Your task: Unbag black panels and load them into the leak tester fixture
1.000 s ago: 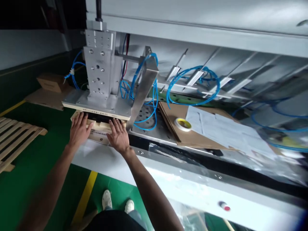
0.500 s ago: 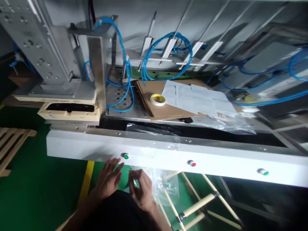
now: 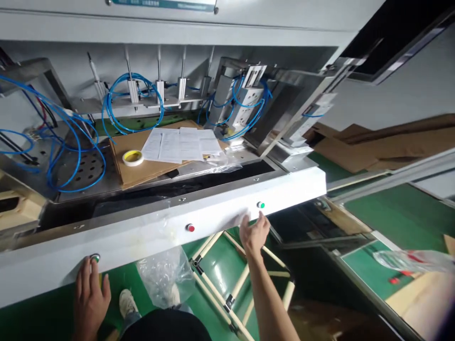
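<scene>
On the left, my left hand [image 3: 90, 298] has its fingers stretched up to a push button [image 3: 95, 257] on the white front panel [image 3: 227, 215]; the fingertips overlap it in view. My right hand [image 3: 255, 233] is just below the green button [image 3: 261, 205] at the panel's right part, its fingers apart and holding nothing. Whether its fingertips touch that button I cannot tell. Between the two hands sits a red button [image 3: 191, 228]. A clear plastic bag [image 3: 165, 274] hangs over the panel's lower edge.
Behind the panel, cardboard sheets [image 3: 130, 173] carry a tape roll [image 3: 132, 158] and papers [image 3: 179, 144]. Blue air hoses [image 3: 108, 113] loop around metal cylinders. A frame of cream tubes [image 3: 213, 284] stands below, by my feet. A bench with a green top [image 3: 398, 208] is at right.
The view has swung to the right. My hands, close together below the panel before, are now wide apart, the left at the left button and the right near the right green button.
</scene>
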Motion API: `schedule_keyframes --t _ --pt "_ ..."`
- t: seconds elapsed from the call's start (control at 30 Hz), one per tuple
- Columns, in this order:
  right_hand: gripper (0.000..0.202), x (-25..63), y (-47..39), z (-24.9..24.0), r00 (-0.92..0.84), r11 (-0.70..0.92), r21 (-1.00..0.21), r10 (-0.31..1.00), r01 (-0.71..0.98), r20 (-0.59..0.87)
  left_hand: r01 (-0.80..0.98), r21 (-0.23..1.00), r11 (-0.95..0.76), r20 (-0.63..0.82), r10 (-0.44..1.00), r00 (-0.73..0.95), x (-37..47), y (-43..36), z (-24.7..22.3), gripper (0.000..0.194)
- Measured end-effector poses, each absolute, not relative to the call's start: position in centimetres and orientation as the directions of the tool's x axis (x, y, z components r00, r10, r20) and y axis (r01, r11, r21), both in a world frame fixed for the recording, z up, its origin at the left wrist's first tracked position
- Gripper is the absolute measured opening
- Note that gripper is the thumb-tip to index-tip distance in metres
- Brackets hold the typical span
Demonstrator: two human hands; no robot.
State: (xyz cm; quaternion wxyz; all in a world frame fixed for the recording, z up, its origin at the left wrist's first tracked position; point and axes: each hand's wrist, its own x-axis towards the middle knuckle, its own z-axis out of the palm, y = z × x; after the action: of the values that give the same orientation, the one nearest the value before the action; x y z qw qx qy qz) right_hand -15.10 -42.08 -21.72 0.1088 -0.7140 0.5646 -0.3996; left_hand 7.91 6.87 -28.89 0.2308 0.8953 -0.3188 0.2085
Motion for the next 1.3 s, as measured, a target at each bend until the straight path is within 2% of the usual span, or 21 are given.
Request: schedule_keyframes --t 0.13,0.37,0.47,0.57,0.6,0.67,0.73,0.8,0.87,0.93,1.07,1.2,1.3 --pt "0.059 -15.7 -47.7 -22.4 -0.022 -0.297 -0.651 -0.900 -0.698 0.435 -0.627 0.230 -0.745 0.585 -0.409 0.700 7.1 5.5 -28.5 0.093" --pt "0.056 -14.0 -48.9 -24.6 -0.095 -0.295 -0.679 -0.875 -0.673 0.475 -0.483 0.060 -0.874 0.604 -0.354 0.714 7.0 3.4 -27.3 0.085" --pt "0.054 -14.1 -49.6 -25.1 -0.083 -0.309 -0.662 -0.868 -0.683 0.490 -0.494 0.086 -0.865 0.588 -0.357 0.726 7.0 3.3 -26.9 0.081" --pt "0.054 -14.2 -48.9 -24.8 -0.075 -0.306 -0.646 -0.868 -0.699 0.492 -0.511 0.181 -0.840 0.567 -0.336 0.753 6.8 3.4 -26.1 0.073" --pt "0.054 -14.0 -48.0 -24.5 -0.068 -0.336 -0.631 -0.847 -0.699 0.527 -0.505 0.217 -0.836 0.564 -0.315 0.763 6.8 3.4 -25.7 0.069" --pt "0.052 -12.6 -44.6 -23.6 0.018 -0.513 -0.565 -0.751 -0.646 0.660 -0.488 0.269 -0.831 0.573 -0.270 0.774 6.9 3.0 -24.7 0.060" --pt "0.049 -10.0 -39.6 -22.4 0.238 -0.796 -0.421 -0.553 -0.436 0.798 -0.492 0.277 -0.825 0.588 -0.260 0.766 7.4 2.3 -23.4 0.053" --pt "0.037 -6.6 -34.1 -21.0 0.440 -0.914 -0.330 -0.404 -0.237 0.802 -0.517 0.236 -0.823 0.586 -0.304 0.751 8.1 1.2 -22.3 0.051" --pt "0.040 -2.9 -29.5 -19.7 0.713 -0.963 -0.269 -0.187 0.003 0.676 -0.547 0.172 -0.819 0.569 -0.370 0.734 9.0 0.1 -21.5 0.050" --pt "0.057 0.3 -27.2 -18.8 0.827 -0.978 -0.192 -0.043 0.079 0.560 -0.565 0.128 -0.815 0.546 -0.417 0.726 9.6 -0.8 -21.2 0.052" --pt "0.086 3.8 -29.1 -18.3 0.934 -0.992 -0.118 0.002 0.047 0.356 -0.570 0.123 -0.812 0.496 -0.448 0.744 10.0 -1.6 -21.2 0.056" --pt "0.101 5.1 -33.3 -17.8 0.987 -0.988 -0.143 0.029 0.052 0.159 -0.573 0.140 -0.808 0.480 -0.450 0.753 9.6 -1.7 -21.5 0.062" --pt "0.108 5.5 -34.3 -17.2 0.996 -0.987 -0.152 0.046 0.057 0.076 -0.573 0.160 -0.804 0.482 -0.443 0.756 9.6 -1.8 -21.7 0.063"
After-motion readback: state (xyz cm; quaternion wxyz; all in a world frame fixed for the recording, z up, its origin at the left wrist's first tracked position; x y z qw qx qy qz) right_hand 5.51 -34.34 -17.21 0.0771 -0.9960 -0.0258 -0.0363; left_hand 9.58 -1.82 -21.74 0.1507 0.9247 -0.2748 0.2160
